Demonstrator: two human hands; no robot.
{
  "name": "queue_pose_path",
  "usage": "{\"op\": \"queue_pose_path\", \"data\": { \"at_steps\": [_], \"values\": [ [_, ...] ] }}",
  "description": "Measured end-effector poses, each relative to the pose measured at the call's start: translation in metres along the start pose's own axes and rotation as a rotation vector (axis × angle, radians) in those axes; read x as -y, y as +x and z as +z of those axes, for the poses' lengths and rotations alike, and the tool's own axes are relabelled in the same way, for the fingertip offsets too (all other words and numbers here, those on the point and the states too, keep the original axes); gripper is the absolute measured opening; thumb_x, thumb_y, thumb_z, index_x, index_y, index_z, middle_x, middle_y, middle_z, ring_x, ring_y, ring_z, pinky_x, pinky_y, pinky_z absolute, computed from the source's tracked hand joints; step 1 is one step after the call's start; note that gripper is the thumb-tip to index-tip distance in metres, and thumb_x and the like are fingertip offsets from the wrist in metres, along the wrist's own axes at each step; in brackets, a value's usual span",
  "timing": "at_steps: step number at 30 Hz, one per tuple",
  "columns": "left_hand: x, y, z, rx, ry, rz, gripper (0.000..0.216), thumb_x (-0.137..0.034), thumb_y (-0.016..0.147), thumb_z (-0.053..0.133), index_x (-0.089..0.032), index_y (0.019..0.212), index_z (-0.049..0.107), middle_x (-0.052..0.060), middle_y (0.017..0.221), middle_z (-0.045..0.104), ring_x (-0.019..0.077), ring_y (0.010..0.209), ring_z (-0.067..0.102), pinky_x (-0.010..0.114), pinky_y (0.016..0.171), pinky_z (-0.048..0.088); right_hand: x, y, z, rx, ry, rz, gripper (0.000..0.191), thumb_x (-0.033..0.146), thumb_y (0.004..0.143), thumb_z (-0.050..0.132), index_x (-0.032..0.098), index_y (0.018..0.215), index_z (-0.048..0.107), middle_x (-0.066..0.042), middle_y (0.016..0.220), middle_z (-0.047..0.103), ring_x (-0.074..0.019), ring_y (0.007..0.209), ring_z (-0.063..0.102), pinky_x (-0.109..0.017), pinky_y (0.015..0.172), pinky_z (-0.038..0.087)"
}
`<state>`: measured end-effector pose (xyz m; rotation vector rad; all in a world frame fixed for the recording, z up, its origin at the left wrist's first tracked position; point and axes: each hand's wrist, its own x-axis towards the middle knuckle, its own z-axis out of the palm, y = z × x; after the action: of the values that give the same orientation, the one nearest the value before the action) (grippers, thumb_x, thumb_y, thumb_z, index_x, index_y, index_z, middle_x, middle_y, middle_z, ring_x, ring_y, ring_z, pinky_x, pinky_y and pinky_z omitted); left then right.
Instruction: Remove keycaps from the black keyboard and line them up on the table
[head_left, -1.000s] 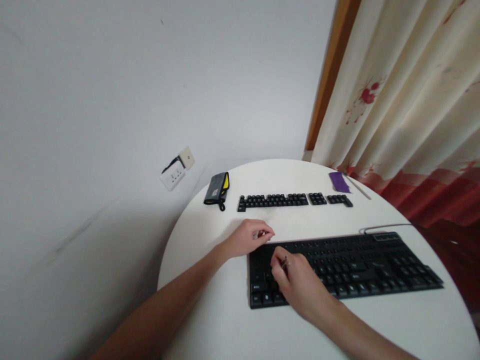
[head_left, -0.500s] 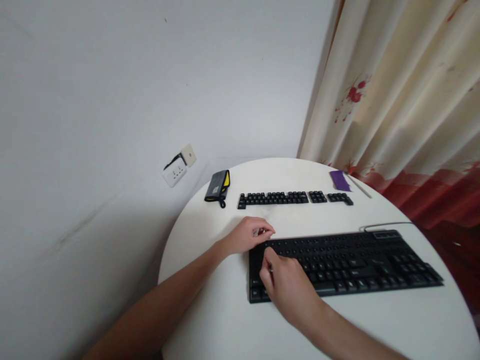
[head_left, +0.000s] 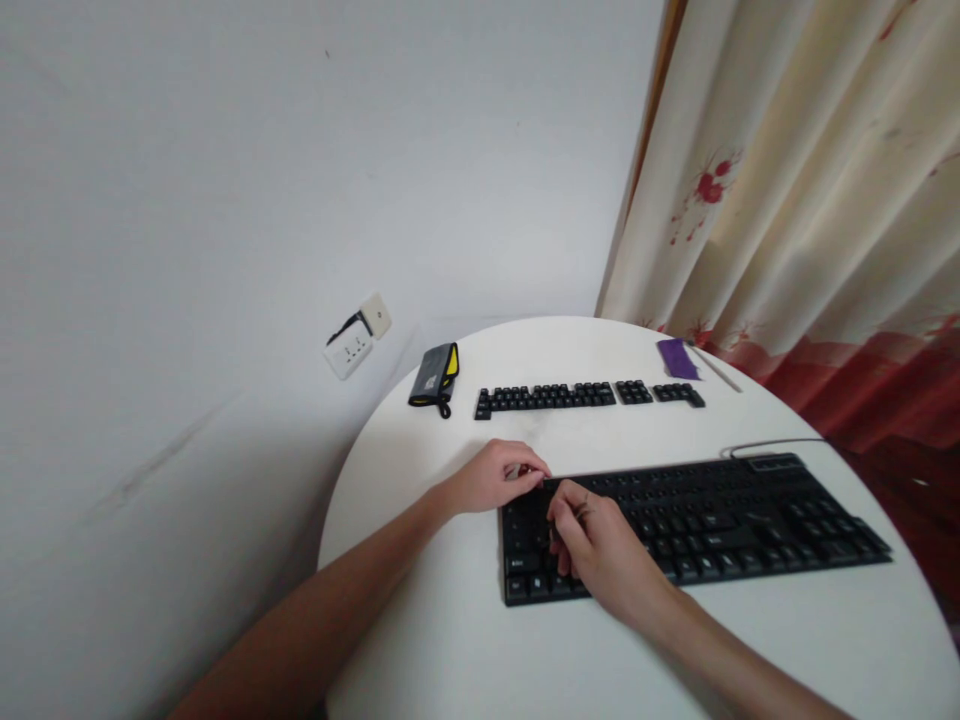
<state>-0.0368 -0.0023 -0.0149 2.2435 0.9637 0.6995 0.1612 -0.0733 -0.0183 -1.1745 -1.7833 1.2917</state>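
A black computer keyboard (head_left: 712, 520) lies on the white round table, with bare patches showing where keycaps are off its upper rows. My left hand (head_left: 495, 475) is at its back left corner, thumb and fingers closed about the edge. Over the left part of the keys is my right hand (head_left: 592, 540), its fingers curled in a pinch. Something thin seems to be in that pinch, too small to make out. Behind the keyboard, loose black keycaps (head_left: 551, 397) are laid out in rows, in separate groups.
A grey and yellow pouch (head_left: 435, 375) lies at the back left of the table (head_left: 420, 620). At the back right are a purple cloth (head_left: 679, 360) and a thin stick (head_left: 718, 369). The keyboard's cable (head_left: 772, 443) runs off the right edge. Wall and curtain (head_left: 750, 200) stand behind.
My right hand has moved a little to the right and up over the keys, uncovering keys at the left end. My left hand stays at the corner. The keyboard has shifted slightly.
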Motion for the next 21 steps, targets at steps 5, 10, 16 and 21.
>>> {"op": "queue_pose_path", "data": {
  "at_steps": [5, 10, 16, 21],
  "values": [
    [0.002, -0.002, 0.001, 0.038, -0.017, 0.027, 0.025, -0.031, 0.093, 0.055, -0.017, 0.099, 0.075, 0.006, 0.082, 0.068, 0.0135, 0.071, 0.058, 0.024, 0.067, 0.045, -0.001, -0.001, 0.002, -0.013, 0.139, 0.027, 0.023, 0.034, 0.097, 0.037, 0.02, 0.082, 0.047, 0.005, 0.061, 0.055, -0.0094, 0.046, 0.055, -0.017, 0.042, 0.039],
    [-0.003, -0.002, -0.001, 0.085, -0.033, 0.111, 0.027, -0.032, 0.095, 0.051, -0.018, 0.101, 0.073, 0.009, 0.089, 0.071, 0.0177, 0.084, 0.062, 0.03, 0.081, 0.048, -0.004, 0.002, 0.0, -0.049, 0.237, 0.042, 0.022, 0.036, 0.095, 0.041, 0.019, 0.081, 0.048, 0.005, 0.06, 0.055, -0.0084, 0.043, 0.053, -0.016, 0.04, 0.037],
    [-0.011, -0.002, -0.007, 0.241, 0.069, 0.213, 0.045, -0.049, 0.075, 0.075, -0.025, 0.113, 0.07, 0.01, 0.12, 0.063, 0.0273, 0.116, 0.052, 0.042, 0.107, 0.034, -0.011, 0.01, -0.004, -0.116, 0.328, 0.082, 0.027, 0.039, 0.095, 0.041, 0.019, 0.08, 0.05, 0.005, 0.056, 0.057, -0.0088, 0.038, 0.051, -0.016, 0.035, 0.034],
    [-0.009, -0.002, -0.004, 0.165, -0.004, 0.204, 0.054, -0.057, 0.074, 0.073, -0.024, 0.116, 0.069, 0.012, 0.122, 0.062, 0.0292, 0.118, 0.051, 0.046, 0.108, 0.033, 0.0, 0.009, -0.015, -0.215, 0.365, -0.025, 0.033, 0.045, 0.096, 0.044, 0.018, 0.079, 0.052, 0.002, 0.06, 0.06, -0.0094, 0.042, 0.053, -0.018, 0.039, 0.038]
  ]
}}
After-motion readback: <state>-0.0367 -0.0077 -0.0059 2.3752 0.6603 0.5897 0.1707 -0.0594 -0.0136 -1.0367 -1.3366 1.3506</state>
